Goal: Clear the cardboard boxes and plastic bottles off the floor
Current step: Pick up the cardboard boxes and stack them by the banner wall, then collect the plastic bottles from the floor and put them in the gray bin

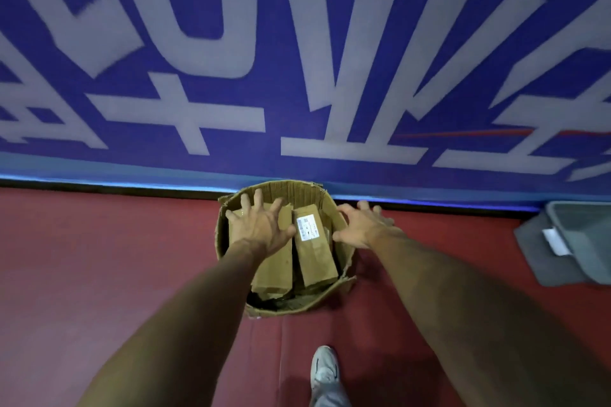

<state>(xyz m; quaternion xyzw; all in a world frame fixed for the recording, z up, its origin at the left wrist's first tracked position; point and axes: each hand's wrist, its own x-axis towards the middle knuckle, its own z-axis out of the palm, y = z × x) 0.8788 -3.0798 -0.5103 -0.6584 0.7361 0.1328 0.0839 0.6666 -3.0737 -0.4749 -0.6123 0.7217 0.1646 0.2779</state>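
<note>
Left hand [261, 230], right hand [362, 226] over carton [287, 188] holding boxes [315, 261]

place: indoor public hall, event- or showroom-like | wall: blue printed banner wall [264, 43] with huge white lettering, a blue glow along its foot | floor: red carpet floor [99, 258], seamed | extras: grey plastic tub [585, 225] on grey mat [532, 241]; open brown cardboard carton [291, 190] against the wall
</note>
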